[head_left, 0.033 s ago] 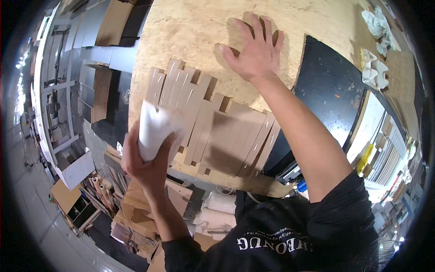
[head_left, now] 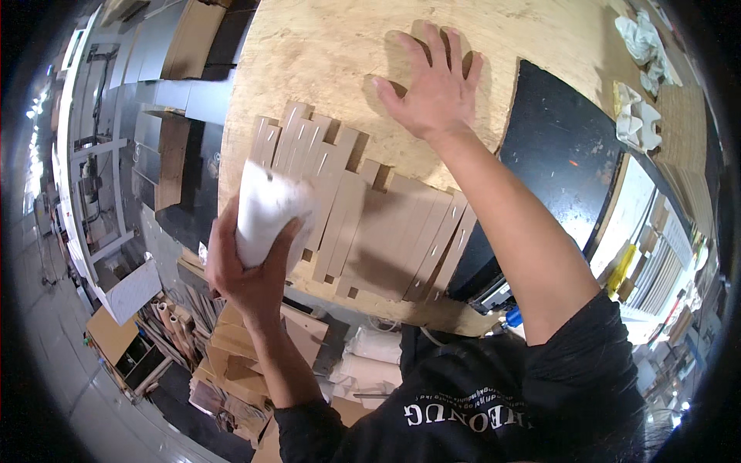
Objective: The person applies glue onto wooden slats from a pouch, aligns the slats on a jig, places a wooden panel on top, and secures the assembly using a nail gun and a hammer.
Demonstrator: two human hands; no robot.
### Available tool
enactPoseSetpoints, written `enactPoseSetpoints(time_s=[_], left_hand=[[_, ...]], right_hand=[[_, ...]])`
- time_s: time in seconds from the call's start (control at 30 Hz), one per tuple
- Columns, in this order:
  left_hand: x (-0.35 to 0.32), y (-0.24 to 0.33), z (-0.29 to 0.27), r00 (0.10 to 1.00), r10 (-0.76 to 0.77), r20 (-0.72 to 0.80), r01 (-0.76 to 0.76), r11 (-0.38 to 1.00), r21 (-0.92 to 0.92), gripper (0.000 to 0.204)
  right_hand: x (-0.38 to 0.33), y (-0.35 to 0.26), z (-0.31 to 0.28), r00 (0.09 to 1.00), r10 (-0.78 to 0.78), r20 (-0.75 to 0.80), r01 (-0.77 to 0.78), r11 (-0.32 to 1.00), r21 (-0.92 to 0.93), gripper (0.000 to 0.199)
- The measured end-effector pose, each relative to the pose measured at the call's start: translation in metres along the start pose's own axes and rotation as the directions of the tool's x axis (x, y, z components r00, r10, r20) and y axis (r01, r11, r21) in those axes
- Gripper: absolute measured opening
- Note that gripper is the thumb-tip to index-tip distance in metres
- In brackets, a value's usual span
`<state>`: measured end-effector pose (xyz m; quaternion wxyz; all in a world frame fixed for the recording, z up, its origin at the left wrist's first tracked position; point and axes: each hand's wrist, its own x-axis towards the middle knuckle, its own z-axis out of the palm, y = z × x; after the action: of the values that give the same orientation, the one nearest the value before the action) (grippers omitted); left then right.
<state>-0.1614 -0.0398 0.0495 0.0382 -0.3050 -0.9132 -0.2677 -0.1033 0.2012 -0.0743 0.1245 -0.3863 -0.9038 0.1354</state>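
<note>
Gripping a white, rounded object (head_left: 270, 212), the left hand (head_left: 245, 287) has its thumb on the near right side and its fingers wrapped round the left; dark smudges mark the object's far right part, whose edge is blurred. It is held over the near left portion of a row of brown strips (head_left: 386, 235); whether it touches them I cannot tell. The right hand (head_left: 440, 96) grasps nothing: its fingers are spread, palm down, on the wooden tabletop (head_left: 324, 54), beyond the strips. These lie side by side with uneven far ends, several bearing thin white marks. Right of them, the right forearm passes over part of a black board (head_left: 567, 147). At the far right is a crumpled white cloth (head_left: 644, 46); at the near left, below tabletop level, cardboard pieces (head_left: 231, 347) are heaped.
</note>
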Motion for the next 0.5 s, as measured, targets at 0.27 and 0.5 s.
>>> enactPoseSetpoints(time_s=[0.27,0.5], left_hand=[[0.036,0.009,0.037,0.986,0.167,-0.023,-0.168,0.979,-0.116,0.054],[0.031,0.001,0.034,0.985,0.170,0.010,-0.169,0.985,-0.034,0.053]], right_hand=[[0.000,0.002,0.001,1.000,-0.008,-0.004,0.008,1.000,0.016,0.067],[0.001,0.001,0.002,1.000,0.005,0.000,-0.005,1.000,0.000,0.068]])
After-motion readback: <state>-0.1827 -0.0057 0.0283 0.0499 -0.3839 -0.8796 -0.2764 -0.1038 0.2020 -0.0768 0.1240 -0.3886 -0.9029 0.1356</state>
